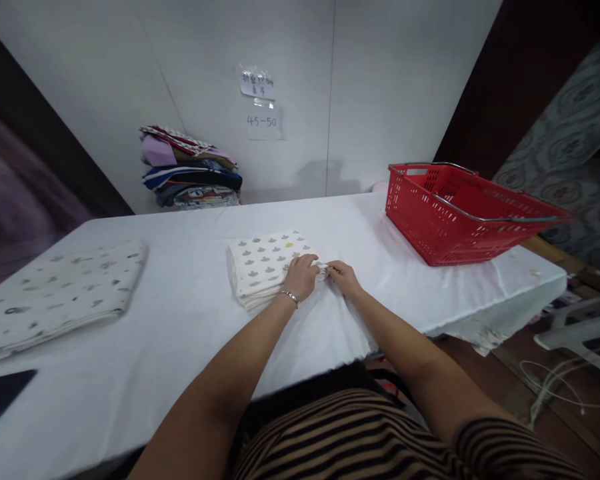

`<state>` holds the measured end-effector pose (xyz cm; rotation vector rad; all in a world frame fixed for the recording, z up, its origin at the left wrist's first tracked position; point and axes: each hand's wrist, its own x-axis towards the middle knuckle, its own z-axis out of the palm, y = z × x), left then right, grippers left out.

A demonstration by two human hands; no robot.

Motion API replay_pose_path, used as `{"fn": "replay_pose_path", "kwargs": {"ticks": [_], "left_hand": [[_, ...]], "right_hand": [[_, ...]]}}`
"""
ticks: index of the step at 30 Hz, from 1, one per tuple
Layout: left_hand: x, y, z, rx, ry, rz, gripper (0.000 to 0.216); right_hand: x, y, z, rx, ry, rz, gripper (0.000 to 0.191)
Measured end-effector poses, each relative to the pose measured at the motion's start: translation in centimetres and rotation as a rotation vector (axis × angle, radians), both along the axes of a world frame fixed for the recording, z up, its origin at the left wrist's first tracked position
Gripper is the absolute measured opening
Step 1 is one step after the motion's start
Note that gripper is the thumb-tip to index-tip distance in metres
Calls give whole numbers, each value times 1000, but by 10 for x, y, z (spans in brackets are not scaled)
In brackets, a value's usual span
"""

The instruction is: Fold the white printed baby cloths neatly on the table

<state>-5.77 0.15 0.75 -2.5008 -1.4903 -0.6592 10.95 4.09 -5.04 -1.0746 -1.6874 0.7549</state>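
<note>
A small folded white cloth (263,265) printed with grey shapes lies in the middle of the white table (190,333). My left hand (301,276) rests on its near right corner, fingers curled down over the folded layers. My right hand (344,277) pinches the same corner's edge from the right side. The two hands almost touch. A thin bracelet circles my left wrist.
A red plastic basket (460,213) with metal handles stands at the table's right end. A larger folded patterned cloth (60,293) lies at the left. A stack of folded clothes (190,170) sits against the back wall. A dark phone (0,397) lies at the near left edge.
</note>
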Motion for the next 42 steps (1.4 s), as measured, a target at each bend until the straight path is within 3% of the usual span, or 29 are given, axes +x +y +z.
{"fn": "replay_pose_path", "kwargs": {"ticks": [15, 22, 33, 42], "left_hand": [[12, 14, 2, -96, 150, 35, 30], [14, 20, 1, -65, 252, -37, 29], [17, 25, 1, -48, 279, -20, 27], [11, 13, 2, -27, 208, -168, 26]], "right_hand": [[0, 3, -4, -61, 48, 8, 23], [0, 3, -4, -59, 43, 26, 24], [1, 3, -4, -41, 17, 32, 27], [1, 5, -7, -18, -23, 20, 29]]}}
